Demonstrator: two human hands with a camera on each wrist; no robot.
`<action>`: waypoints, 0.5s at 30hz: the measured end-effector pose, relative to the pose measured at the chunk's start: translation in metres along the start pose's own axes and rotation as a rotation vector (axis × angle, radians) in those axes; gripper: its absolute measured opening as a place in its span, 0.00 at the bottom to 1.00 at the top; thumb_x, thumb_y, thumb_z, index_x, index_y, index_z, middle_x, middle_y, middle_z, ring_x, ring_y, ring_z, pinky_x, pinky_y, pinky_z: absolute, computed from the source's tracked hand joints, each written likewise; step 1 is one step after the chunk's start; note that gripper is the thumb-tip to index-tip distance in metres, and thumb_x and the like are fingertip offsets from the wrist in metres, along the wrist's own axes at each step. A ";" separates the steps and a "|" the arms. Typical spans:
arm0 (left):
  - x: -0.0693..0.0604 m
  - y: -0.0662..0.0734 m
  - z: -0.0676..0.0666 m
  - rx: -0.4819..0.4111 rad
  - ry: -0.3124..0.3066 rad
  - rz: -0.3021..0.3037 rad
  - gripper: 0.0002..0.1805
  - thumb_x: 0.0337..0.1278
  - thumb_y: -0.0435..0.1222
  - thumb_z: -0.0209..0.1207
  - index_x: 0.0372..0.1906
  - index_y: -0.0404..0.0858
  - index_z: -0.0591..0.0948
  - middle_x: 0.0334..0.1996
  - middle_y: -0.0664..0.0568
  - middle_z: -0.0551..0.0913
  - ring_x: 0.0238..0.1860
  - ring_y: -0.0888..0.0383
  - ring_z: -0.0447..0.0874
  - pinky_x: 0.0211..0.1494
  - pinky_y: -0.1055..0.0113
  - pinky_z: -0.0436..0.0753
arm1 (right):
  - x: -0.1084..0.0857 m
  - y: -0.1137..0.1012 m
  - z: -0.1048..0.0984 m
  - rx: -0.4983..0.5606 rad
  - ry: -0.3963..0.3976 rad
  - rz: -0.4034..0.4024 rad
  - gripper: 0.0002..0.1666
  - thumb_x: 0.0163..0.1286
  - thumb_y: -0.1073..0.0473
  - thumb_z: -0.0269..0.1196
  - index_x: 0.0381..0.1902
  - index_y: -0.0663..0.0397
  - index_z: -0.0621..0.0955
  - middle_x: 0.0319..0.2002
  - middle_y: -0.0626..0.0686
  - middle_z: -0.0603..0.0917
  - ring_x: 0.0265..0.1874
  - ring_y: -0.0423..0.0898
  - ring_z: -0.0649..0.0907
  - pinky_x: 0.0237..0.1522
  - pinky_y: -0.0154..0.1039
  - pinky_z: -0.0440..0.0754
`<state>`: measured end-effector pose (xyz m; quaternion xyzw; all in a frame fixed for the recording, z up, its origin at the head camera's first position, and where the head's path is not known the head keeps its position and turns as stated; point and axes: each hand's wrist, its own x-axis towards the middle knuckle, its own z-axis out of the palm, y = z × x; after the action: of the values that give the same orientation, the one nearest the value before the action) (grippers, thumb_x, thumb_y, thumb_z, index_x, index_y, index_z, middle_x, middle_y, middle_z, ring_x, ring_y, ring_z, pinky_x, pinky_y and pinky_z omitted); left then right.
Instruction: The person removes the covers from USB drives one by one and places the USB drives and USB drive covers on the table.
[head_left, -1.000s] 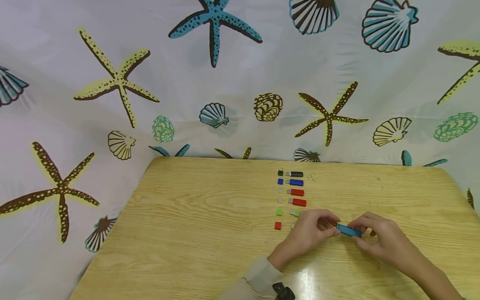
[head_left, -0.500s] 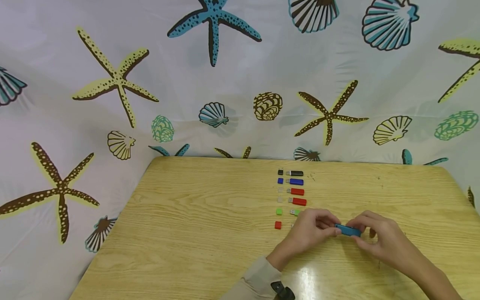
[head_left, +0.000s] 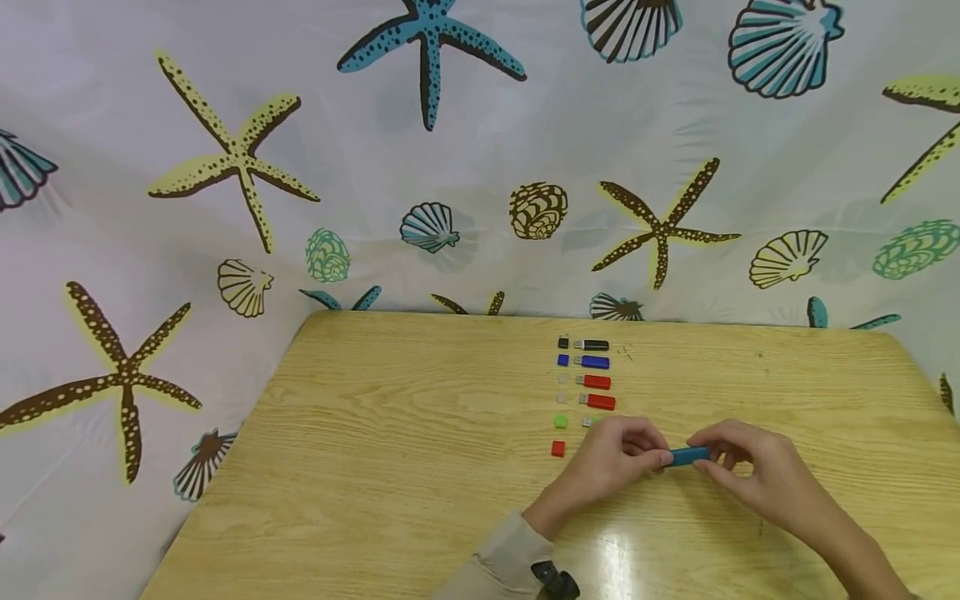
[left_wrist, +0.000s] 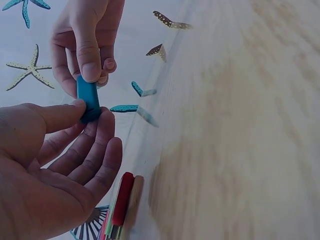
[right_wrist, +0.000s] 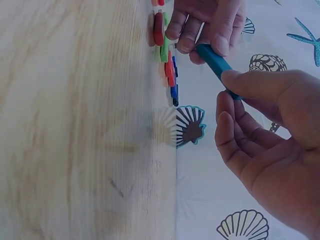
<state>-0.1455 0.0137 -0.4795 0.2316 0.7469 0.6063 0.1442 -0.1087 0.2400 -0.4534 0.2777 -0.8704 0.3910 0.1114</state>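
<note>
A teal-blue USB flash drive is held above the table between both hands, its metal plug not showing. My left hand pinches its left end between thumb and fingertips. At the other end, my right hand pinches it with thumb and fingers. In the left wrist view the drive looks like one solid blue piece. The right wrist view shows the drive slanting between the two thumbs. Partly behind my left hand lies a green USB drive with its plug bare.
Uncapped USB drives lie in a column: black, blue, red and another red. Left of them, caps form a second column, from a black cap to a red cap. A patterned cloth hangs behind the wooden table.
The blue drive has turned so its right end now points slightly upward, and it has shifted a little left. Both hands still hold it; the left hand has moved slightly left.
</note>
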 end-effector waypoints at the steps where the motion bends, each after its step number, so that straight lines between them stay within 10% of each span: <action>1: 0.000 0.000 -0.001 0.004 0.001 -0.002 0.03 0.66 0.33 0.67 0.35 0.37 0.87 0.27 0.59 0.85 0.29 0.60 0.85 0.35 0.74 0.84 | 0.001 0.000 0.001 0.009 0.003 0.006 0.20 0.57 0.76 0.74 0.43 0.51 0.86 0.35 0.42 0.86 0.28 0.35 0.82 0.28 0.30 0.82; 15: -0.007 0.000 -0.013 0.072 0.007 0.021 0.02 0.63 0.29 0.68 0.38 0.35 0.86 0.33 0.54 0.87 0.33 0.69 0.84 0.41 0.74 0.84 | 0.013 -0.005 0.016 0.092 0.036 0.119 0.14 0.61 0.73 0.73 0.43 0.55 0.85 0.35 0.45 0.88 0.30 0.37 0.85 0.34 0.33 0.86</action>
<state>-0.1462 -0.0011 -0.4766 0.2424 0.7662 0.5814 0.1267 -0.1163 0.2208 -0.4559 0.2233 -0.8644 0.4414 0.0907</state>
